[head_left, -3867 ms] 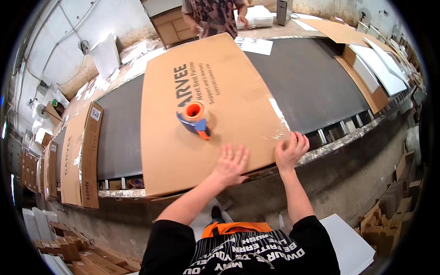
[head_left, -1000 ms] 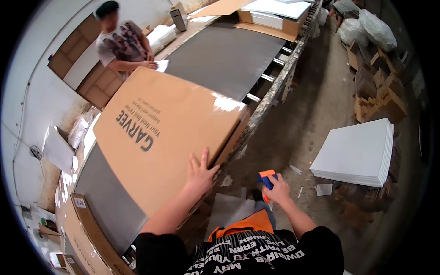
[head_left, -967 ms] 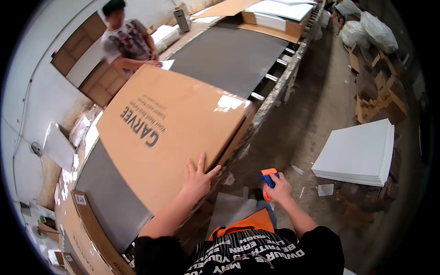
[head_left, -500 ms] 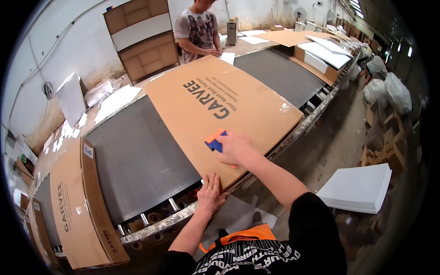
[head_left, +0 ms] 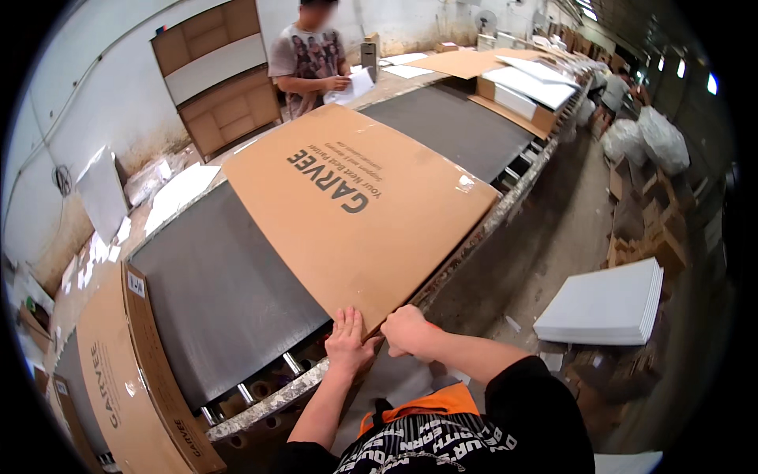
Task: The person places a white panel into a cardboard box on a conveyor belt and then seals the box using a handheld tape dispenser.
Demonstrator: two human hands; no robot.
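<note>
Resting left hand [head_left: 350,344] with outstretched fingers on cardboard box [head_left: 371,249] at near edge of conveyor [head_left: 225,292], with right hand [head_left: 405,330] curled alongside, unclear whether holding anything.

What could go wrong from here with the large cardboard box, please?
The large cardboard box could slip if pushed, since its near corner lies by the edge of the conveyor. The left hand and right hand are close together at that corner, so they might knock each other.
</note>
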